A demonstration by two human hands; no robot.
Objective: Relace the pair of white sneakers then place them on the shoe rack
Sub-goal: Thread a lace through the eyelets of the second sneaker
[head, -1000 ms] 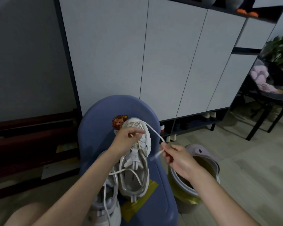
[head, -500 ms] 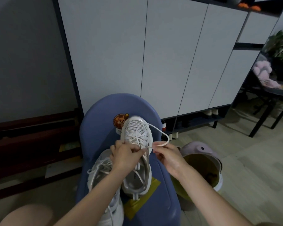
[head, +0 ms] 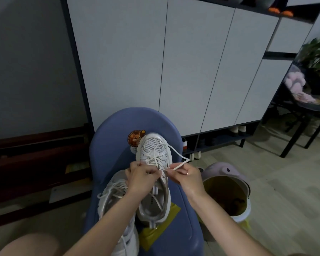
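While both hands work at its eyelets, one white sneaker (head: 154, 159) stands toe-up against a blue chair (head: 111, 137).

Right hand (head: 187, 175): thumb and fingers pinch the white lace (head: 179, 157), which loops out beyond the knuckles and back to the toe. Left hand (head: 140, 175): fingers curled on the lacing at the tongue, just beside the right. Second sneaker (head: 115, 196): lies below the left wrist, laces loose. Bin (head: 227, 193): beside the right forearm. Shoe rack (head: 220, 140): beyond the grip, under white cabinet doors (head: 192, 61).

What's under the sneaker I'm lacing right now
The sneaker rests on a blue chair, its heel over a yellow patch. What lies directly beneath its sole is hidden by the shoe.
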